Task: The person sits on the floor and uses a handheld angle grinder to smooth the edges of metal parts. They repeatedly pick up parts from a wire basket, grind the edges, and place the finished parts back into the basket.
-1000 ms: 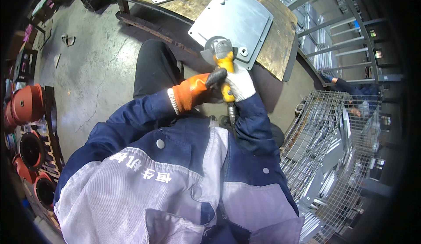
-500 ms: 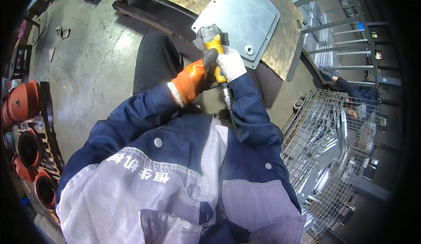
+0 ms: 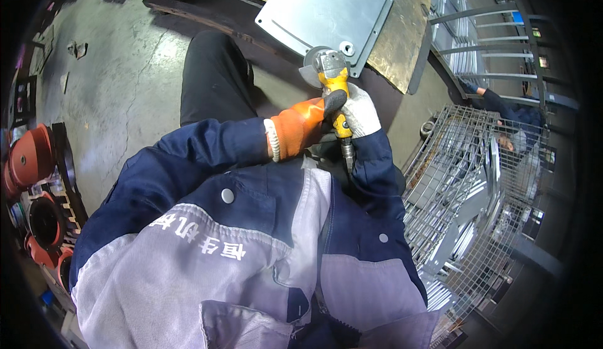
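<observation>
A yellow angle grinder (image 3: 333, 83) with a grey head is held by both my hands, its hose fitting pointing back toward me. My left hand (image 3: 300, 127), in an orange glove with a dark thumb, is closed round the grinder body from the left. My right hand (image 3: 363, 114), in a white glove, wraps it from the right. The grinder head and its disc overlap the near edge of a flat grey metal plate (image 3: 326, 10); I cannot tell whether they touch. The plate has small holes along its rim and a round raised fitting (image 3: 347, 48) at its near right corner.
The plate lies on a worn wooden bench (image 3: 402, 54). On the right stand a metal rack (image 3: 483, 51) with stacked sheets and a wire mesh cage (image 3: 465, 204) of metal parts. Another person (image 3: 509, 117) is behind the cage. Red round parts (image 3: 31, 154) sit at left.
Both hands have carried the grinder right and toward me, from the plate's left part to near its round fitting. The plate sits slightly higher and further left in view.
</observation>
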A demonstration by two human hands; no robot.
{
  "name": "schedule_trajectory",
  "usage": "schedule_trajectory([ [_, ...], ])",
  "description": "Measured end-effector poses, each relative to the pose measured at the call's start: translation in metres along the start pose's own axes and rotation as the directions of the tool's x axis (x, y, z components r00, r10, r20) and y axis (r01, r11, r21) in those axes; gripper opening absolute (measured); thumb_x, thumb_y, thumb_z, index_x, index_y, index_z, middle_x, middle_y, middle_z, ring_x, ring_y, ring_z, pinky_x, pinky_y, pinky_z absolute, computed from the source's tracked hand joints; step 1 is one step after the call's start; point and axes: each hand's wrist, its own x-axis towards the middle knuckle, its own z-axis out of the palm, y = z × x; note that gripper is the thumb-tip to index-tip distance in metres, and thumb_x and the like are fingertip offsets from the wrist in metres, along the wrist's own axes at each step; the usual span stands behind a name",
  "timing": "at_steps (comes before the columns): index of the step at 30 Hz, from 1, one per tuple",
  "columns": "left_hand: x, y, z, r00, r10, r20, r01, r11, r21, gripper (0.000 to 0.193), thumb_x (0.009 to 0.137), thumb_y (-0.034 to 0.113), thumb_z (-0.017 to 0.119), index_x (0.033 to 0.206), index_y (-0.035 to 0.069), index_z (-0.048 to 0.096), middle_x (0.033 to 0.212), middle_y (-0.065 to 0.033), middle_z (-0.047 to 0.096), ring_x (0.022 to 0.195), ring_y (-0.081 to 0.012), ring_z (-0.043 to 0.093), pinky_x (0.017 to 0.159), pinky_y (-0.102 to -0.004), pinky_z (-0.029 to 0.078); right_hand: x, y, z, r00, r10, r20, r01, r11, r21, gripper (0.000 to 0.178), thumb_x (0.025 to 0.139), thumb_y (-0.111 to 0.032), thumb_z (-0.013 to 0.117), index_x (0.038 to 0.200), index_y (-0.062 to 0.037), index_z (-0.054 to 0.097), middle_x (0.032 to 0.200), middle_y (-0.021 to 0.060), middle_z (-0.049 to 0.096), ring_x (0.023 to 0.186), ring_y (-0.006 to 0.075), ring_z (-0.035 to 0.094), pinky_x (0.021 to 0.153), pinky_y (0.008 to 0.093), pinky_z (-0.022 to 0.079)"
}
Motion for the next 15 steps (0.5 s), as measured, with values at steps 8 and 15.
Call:
schedule_trajectory([
  [8,0.05,-0.024,-0.002,0.944,-0.328,0.027,0.318,0.93,0.187,0.046,0.088,0.048,0.064,0.112,0.009,0.058,0.094,-0.0038,0.064,0.077,-0.0135,0.061,0.068,-0.0268,0.051,-0.031,0.009,-0.037,0.972,-0.036,-0.231,0.062,0.993,0.105,0.02,0.085,-0.007,0.058,0.104,-0.0014,0.061,0.083,0.0099,0.064,0.063,0.0181,0.063,0.056,0.0288,0.052],
  [15,0.014,-0.008,0.015,0.97,-0.219,-0.103,0.241,0.912,0.333,0.053,0.084,0.05,0.067,0.11,0.005,0.057,0.088,-0.0043,0.061,0.071,-0.012,0.057,0.061,-0.0262,0.046,-0.043,0.005,-0.017,0.953,-0.044,-0.298,0.089,0.986,0.14,0.022,0.086,-0.009,0.065,0.105,0.0002,0.06,0.085,0.0078,0.064,0.07,0.0157,0.064,0.062,0.0271,0.052],
])
